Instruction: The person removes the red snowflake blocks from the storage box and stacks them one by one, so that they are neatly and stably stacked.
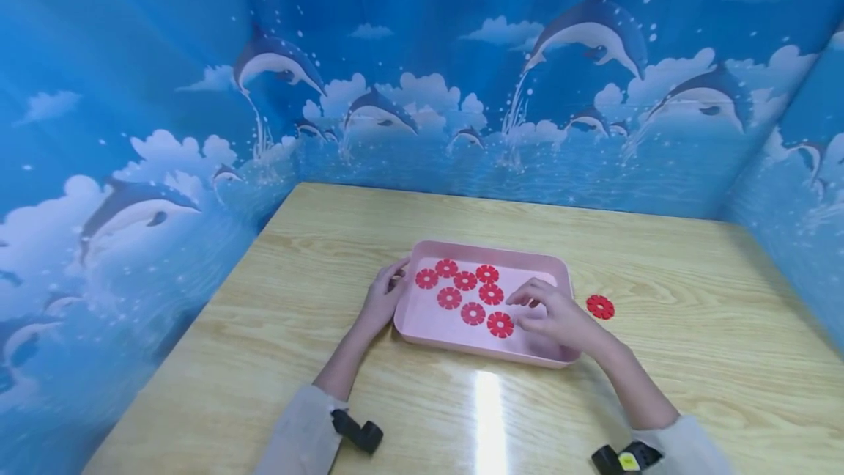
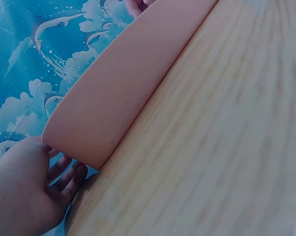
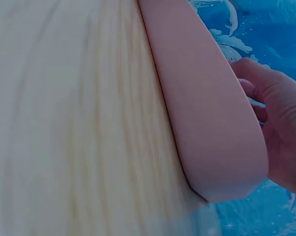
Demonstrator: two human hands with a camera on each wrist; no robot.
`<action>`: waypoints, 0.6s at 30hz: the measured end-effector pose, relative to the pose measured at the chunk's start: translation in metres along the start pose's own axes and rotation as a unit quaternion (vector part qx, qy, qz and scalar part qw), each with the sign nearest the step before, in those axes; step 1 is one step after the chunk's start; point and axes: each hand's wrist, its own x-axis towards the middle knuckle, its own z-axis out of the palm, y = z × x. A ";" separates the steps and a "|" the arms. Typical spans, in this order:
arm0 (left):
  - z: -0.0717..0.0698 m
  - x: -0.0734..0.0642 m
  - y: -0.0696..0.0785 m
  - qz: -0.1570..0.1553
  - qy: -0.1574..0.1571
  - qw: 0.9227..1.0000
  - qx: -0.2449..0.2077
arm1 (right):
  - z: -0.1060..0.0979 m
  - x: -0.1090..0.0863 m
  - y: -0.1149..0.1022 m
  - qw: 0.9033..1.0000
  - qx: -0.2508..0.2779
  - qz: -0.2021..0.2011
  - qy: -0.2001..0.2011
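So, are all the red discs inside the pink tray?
No, one red disc lies on the table, outside the pink tray.

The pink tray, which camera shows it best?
The head view, because it shows nearly the whole pink tray from above, inside and rim. Each wrist view shows just its outside, cut off by the picture's top edge.

Nine red, round, notched discs point(image 1: 450, 306), each with one centre hole: eight inside one pink rectangular tray point(image 1: 428, 327), one on a single pale wood-grain table point(image 1: 316, 240); with them, my two bare hands point(image 1: 377, 302), two pale sleeves point(image 1: 299, 427), two black wrist-worn cameras point(image 1: 371, 437).
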 end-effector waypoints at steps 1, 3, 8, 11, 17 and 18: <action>0.000 0.000 0.000 -0.001 0.001 1.000 0.000 | 0.003 0.001 0.001 1.000 0.003 -0.003 -0.003; 0.000 0.000 0.000 -0.002 0.001 1.000 -0.002 | 0.008 0.002 0.003 1.000 0.004 -0.005 -0.005; 0.000 0.001 -0.001 -0.001 0.000 1.000 -0.007 | 0.015 0.001 0.007 1.000 -0.010 -0.012 -0.016; 0.000 0.000 -0.001 0.000 0.000 1.000 0.000 | 0.017 0.001 0.007 0.999 -0.044 -0.010 -0.021; 0.000 0.001 -0.001 -0.005 0.001 1.000 0.007 | 0.020 0.002 0.007 0.994 -0.105 0.004 -0.028; 0.000 0.001 -0.001 -0.005 0.001 1.000 0.007 | 0.021 0.002 0.007 0.993 -0.111 0.007 -0.028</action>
